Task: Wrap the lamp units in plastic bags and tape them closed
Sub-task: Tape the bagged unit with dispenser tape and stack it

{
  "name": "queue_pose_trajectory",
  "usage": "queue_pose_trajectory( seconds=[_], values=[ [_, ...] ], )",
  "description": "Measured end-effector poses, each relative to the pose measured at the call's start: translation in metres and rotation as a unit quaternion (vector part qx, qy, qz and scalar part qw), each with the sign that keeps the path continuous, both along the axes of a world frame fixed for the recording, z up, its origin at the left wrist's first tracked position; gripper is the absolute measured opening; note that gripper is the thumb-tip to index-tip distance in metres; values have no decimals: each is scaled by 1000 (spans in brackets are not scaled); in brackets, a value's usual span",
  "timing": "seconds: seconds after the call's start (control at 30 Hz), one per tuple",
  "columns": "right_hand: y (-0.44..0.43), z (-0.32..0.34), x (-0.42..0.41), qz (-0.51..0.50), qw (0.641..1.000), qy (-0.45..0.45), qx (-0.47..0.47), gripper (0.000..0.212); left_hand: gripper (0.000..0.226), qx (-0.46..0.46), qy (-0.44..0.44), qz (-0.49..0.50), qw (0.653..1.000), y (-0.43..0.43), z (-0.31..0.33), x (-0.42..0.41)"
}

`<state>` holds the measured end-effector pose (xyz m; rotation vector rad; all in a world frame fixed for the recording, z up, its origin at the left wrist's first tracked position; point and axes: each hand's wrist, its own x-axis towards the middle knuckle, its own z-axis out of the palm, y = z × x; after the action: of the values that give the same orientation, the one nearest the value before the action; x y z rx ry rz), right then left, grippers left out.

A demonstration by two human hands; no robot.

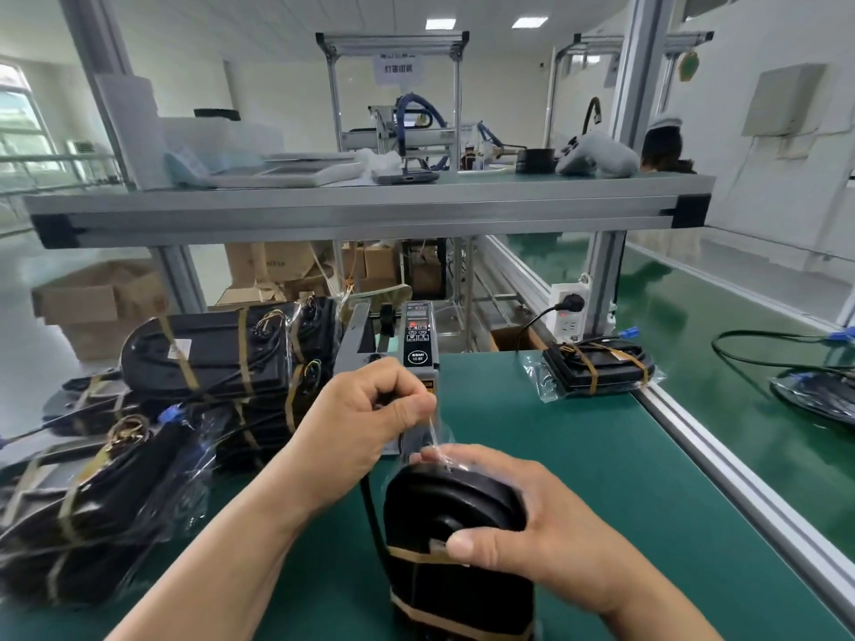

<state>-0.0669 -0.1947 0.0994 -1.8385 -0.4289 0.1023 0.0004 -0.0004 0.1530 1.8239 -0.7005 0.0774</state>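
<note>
Room: a factory floor, where a green tabletop (578, 455) runs beneath a metal shelf (370, 210), with cardboard boxes (97, 307) stacked behind.
Left hand (370, 409): fingers curled, thumb and forefinger pinching a strip of clear tape (432, 425) just in front of the tape dispenser (418, 340).
Right hand (523, 506): wrapped round the lamp unit (444, 497), thumb pressed near a brown band (416, 555).
Lamp unit: black and standing on end at the near edge of the tabletop between both hands, with the plastic bag (446, 448) gathered at its top, where the tape meets it.
Left side: a pile of bagged lamps (222, 358), bound in brown bands.
Far right: one bagged lamp (597, 367) lying flat near the tabletop's edge, below a socket (569, 312).
</note>
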Motion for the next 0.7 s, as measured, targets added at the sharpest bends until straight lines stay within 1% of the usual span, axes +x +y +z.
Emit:
queue_pose_trajectory(
  seconds=[0.07, 0.2, 0.27, 0.33, 0.37, 0.4, 0.47, 0.5, 0.6, 0.63, 0.67, 0.7],
  values=[
    [-3, 1, 0, -8, 1000, -9, -9, 58, 17, 9, -8, -2, 1000, -2, 1, -1],
    [-7, 0, 1, -21, 999, -23, -11, 61, 17, 19, -20, 37, 999, -6, 0, -2],
    [-8, 0, 0, -16, 1000, -23, 7, 59, 24, 50, -30, -6, 998, 0, 2, -2],
    [-11, 0, 0, -18, 999, -22, 28, 56, 45, 110, -18, -69, 991, 4, 9, 0],
    [-11, -1, -1, -18, 999, -23, 32, 55, 53, 136, -14, -80, 987, 5, 12, 1],
    [-11, -1, -1, -17, 999, -26, 31, 55, 49, 151, -17, -82, 985, 2, 15, 1],
    [-9, -2, -1, -17, 999, -30, 12, 56, 17, 133, -26, -86, 987, -7, 19, 2],
    [-8, -2, -1, -16, 1000, -27, 2, 57, 5, 118, -22, -90, 989, -11, 20, 3],
    [-5, -4, -3, -30, 999, -12, -6, 57, 10, 76, -4, -76, 994, -12, 17, 10],
    [-5, -4, -3, -52, 999, -10, -5, 59, 11, 42, 10, -44, 998, -9, 14, 15],
    [-5, -5, -4, -83, 996, -8, -1, 61, 14, -3, 27, 15, 1000, -5, 10, 22],
    [-6, -5, -4, -122, 992, -11, 0, 62, 15, -51, 48, 91, 993, 0, 4, 30]
  ],
)
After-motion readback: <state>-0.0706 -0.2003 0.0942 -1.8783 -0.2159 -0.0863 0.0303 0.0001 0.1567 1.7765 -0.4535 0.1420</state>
